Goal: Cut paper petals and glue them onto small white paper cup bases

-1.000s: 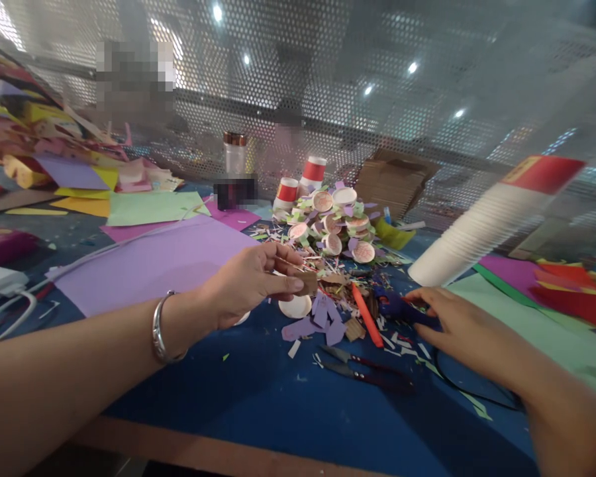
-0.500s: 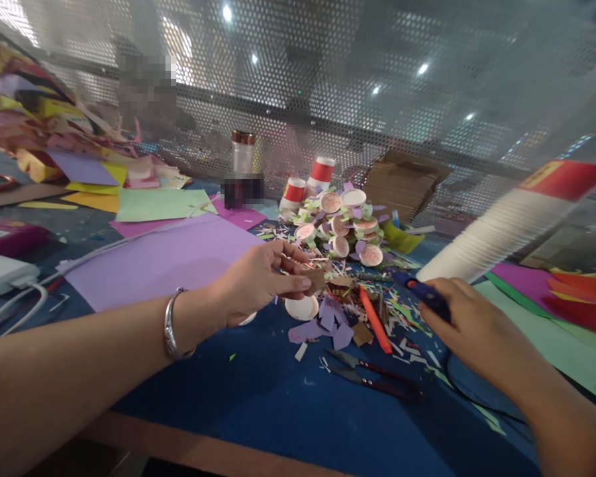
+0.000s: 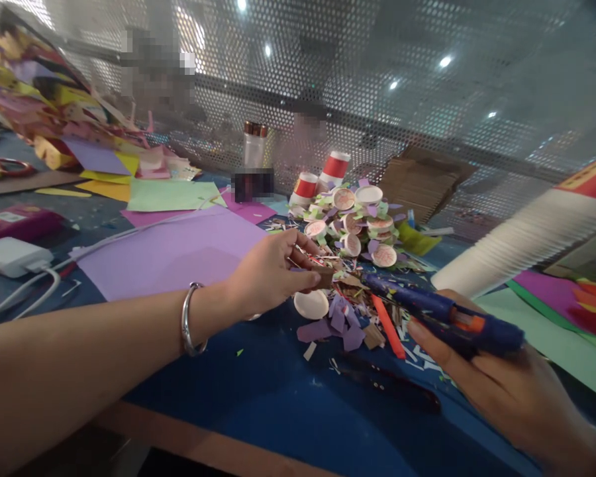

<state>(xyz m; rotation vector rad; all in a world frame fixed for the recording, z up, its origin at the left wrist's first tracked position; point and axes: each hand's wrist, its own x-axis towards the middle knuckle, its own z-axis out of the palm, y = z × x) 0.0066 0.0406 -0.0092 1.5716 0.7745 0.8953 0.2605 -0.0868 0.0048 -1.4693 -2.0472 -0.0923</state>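
Observation:
My left hand [image 3: 275,275] pinches a small piece of brown cardboard [image 3: 324,275] between thumb and fingers, above a white paper disc [image 3: 311,304] on the blue table. In my right hand [image 3: 496,371] is a dark blue glue gun [image 3: 442,311], its nozzle pointing left at the cardboard; from this angle I cannot tell whether they touch. Below lie purple paper cutouts [image 3: 335,324], an orange-red stick-like tool [image 3: 388,326] and thread snips [image 3: 392,384], partly in shadow. Behind my hands rises a heap of small round pieces [image 3: 352,225] with purple and green paper bits.
A tall stack of paper cups [image 3: 516,232] leans at the right beside coloured sheets. Purple paper [image 3: 173,255], a white charger [image 3: 14,257] with cable and scissors [image 3: 4,168] lie left. A lidded jar [image 3: 255,146] and folded cardboard [image 3: 422,182] stand near the perforated metal screen.
The glue gun has turned from upright to lying nearly level, its nozzle now close to the cardboard. My left hand keeps its pinch. The whole view has shifted slightly.

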